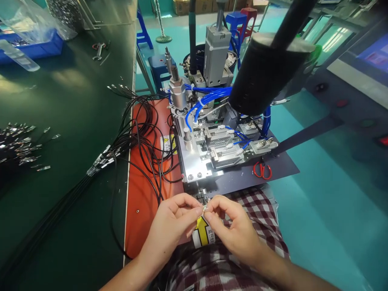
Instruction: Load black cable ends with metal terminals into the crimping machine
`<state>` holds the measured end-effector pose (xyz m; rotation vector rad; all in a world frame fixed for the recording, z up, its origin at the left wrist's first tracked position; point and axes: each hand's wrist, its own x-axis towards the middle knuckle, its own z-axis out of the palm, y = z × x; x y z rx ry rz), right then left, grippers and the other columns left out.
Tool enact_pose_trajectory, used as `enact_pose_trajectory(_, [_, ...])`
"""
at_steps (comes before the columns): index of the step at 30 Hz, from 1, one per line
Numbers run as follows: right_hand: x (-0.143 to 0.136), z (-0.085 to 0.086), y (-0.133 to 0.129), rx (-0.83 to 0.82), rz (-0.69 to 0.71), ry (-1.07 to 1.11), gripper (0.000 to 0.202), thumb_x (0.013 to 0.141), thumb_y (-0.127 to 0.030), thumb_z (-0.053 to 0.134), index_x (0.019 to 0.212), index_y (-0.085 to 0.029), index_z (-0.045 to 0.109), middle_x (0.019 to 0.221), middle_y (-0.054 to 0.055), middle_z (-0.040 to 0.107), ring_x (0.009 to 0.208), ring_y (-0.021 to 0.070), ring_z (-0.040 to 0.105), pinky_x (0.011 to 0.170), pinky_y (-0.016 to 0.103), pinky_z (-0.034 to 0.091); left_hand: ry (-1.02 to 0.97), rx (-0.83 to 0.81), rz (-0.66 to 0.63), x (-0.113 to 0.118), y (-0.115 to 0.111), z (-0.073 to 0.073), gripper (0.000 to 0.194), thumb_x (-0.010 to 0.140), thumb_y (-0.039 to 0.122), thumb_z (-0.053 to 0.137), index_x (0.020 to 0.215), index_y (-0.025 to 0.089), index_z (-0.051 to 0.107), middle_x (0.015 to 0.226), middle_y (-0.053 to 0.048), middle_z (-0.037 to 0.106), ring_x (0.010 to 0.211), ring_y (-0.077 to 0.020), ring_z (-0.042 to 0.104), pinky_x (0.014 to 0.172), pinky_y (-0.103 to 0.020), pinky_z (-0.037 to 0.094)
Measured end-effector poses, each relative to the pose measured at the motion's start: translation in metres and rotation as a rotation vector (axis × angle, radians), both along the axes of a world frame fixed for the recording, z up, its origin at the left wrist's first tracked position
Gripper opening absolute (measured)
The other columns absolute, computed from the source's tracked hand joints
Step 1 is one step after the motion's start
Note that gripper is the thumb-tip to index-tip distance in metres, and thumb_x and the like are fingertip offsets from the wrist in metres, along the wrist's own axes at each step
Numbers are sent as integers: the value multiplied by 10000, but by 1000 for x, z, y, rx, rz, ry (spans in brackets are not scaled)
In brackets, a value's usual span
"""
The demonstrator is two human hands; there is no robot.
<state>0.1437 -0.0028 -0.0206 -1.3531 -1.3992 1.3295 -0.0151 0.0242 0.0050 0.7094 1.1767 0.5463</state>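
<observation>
My left hand (178, 220) and my right hand (232, 226) meet in front of the machine, both closed in a pinch. Between their fingertips is a small pale piece (204, 208), too small to name. Black cables (148, 149) lie looped on the orange-red board, and some run down behind my left hand; whether one ends in my fingers is hidden. Just beyond my fingertips is the front of the metal press machine (194, 161), with cylinders, clamps and blue air hoses (212, 96). Below the fingers shows a yellow and white label (203, 234) with an arrow.
On the dark green table (75, 109) lie bundled cables with metal connectors (101, 161), another connector pile (21, 141), a wrench (98, 51) and a blue bin (45, 46). Red-handled scissors (262, 170) rest on the machine's base plate. A black cylinder (266, 72) overhangs the machine.
</observation>
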Motion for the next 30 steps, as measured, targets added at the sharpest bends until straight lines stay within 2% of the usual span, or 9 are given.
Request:
enact_pose_trajectory(3, [7, 5, 11, -10, 24, 34, 106, 876, -226, 534, 794, -190, 591, 726, -11, 562, 634, 122, 486, 592, 246, 402, 23, -3, 7, 1, 1, 2, 292, 697, 398, 734, 712, 150, 581, 394, 94, 375, 374, -26, 252, 374, -148, 208])
enact_pose_trajectory(6, [10, 11, 22, 74, 47, -14, 77, 845, -251, 609, 890, -199, 645, 829, 17, 598, 668, 135, 517, 608, 266, 418, 63, 0, -1, 2, 1, 4, 312, 659, 404, 756, 707, 151, 580, 404, 99, 363, 364, -23, 244, 357, -147, 192])
enact_pose_trajectory(10, [4, 16, 28, 149, 113, -78, 95, 848, -244, 616, 768, -198, 640, 773, 17, 574, 666, 145, 513, 571, 276, 387, 80, 4, -8, 2, 1, 4, 304, 650, 386, 764, 701, 146, 585, 424, 92, 370, 369, -24, 267, 362, -147, 187])
enact_pose_trajectory(12, [2, 16, 30, 113, 90, -14, 139, 865, -230, 582, 732, -196, 600, 760, 11, 548, 677, 142, 504, 581, 273, 383, 65, -4, -10, 1, 2, 3, 294, 666, 383, 758, 707, 149, 585, 427, 89, 377, 374, -26, 267, 368, -150, 179])
enact_pose_trajectory(15, [3, 13, 31, -11, -30, 155, 165, 889, -265, 547, 739, -198, 546, 722, -13, 491, 617, 119, 442, 555, 261, 359, 26, -27, -21, -1, 3, 0, 265, 711, 376, 736, 740, 152, 597, 419, 87, 381, 384, -31, 263, 385, -156, 180])
enact_pose_trajectory(17, [7, 10, 30, -73, -76, 185, 174, 887, -298, 553, 746, -196, 542, 702, -23, 467, 582, 111, 393, 530, 260, 328, -6, -28, -23, -3, 4, -2, 242, 746, 365, 714, 756, 147, 610, 414, 84, 383, 395, -30, 261, 408, -159, 186])
enact_pose_trajectory(24, [8, 2, 21, -149, -5, 193, 143, 808, -319, 638, 786, -178, 640, 754, -1, 518, 613, 118, 422, 539, 266, 310, -122, 4, 31, -5, 9, -1, 210, 780, 320, 692, 758, 118, 639, 422, 74, 395, 423, -20, 256, 472, -164, 202])
enact_pose_trajectory(30, [2, 2, 22, -171, 17, 266, 171, 794, -328, 651, 728, -173, 622, 719, -6, 503, 627, 121, 423, 549, 263, 307, -137, -28, 33, -6, 7, -2, 216, 779, 327, 693, 751, 125, 620, 418, 71, 399, 416, -25, 249, 452, -171, 161])
